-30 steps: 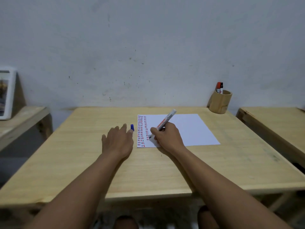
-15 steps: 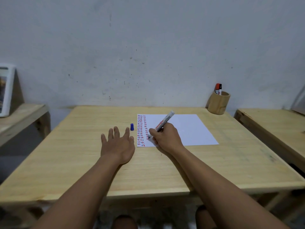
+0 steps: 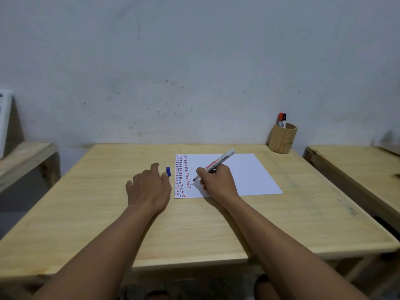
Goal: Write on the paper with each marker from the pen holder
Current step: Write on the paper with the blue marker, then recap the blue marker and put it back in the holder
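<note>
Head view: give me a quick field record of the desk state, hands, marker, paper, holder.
right hand: gripping the marker, tip down on the paper
left hand: empty, fingers by the blue cap
blue cap: on the table, just left of the paper
paper: columns of red and blue dashes along its left edge, rest blank
pen holder: far right corner, markers with red and black caps inside

Right hand (image 3: 218,182) grips a marker (image 3: 217,164), tip on paper (image 3: 244,172); blue cap (image 3: 168,171) at the left hand's (image 3: 149,189) one o'clock.
</note>
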{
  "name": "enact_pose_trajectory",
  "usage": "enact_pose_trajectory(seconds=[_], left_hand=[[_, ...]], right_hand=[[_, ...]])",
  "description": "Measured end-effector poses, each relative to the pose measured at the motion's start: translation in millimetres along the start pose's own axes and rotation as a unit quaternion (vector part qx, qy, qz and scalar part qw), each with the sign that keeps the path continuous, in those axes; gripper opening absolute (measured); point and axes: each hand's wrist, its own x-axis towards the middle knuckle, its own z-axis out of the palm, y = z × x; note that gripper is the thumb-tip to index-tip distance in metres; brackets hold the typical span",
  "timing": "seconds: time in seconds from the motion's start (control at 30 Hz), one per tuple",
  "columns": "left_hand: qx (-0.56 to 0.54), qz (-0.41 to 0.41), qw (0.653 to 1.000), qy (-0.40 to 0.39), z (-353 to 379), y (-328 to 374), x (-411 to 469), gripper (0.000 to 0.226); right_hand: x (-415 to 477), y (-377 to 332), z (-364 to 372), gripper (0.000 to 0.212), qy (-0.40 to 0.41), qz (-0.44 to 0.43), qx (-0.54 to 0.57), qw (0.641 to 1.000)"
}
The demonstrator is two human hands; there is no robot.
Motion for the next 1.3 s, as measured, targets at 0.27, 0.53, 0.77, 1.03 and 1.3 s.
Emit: enact_pose_trajectory(seconds=[0.27,0.53,0.77,1.03,1.3], left_hand=[[-0.035,0.061,0.997,0.014,3,3,26,0.036],[-0.182,0.004,0.978,0.105,-12,32,24,0.012],[-0.443,-0.01,0.896,0.026,-33,81,14,0.01],[-0.511,-0.023,0.858,-0.04,-41,113,1,0.011],[-0.519,0.002,0.853,-0.057,-42,134,-7,0.011]], right_hand=[[2,-5,-8,0.014,-0.025,-0.002,0.095,0.995],[2,-25,-27,0.014,-0.04,0.012,0.218,0.975],[3,-40,-50,0.018,-0.009,0.034,0.298,0.954],[4,-47,-78,0.017,0.015,0.021,0.348,0.937],[2,-48,-93,0.015,0.007,0.035,0.362,0.932]])
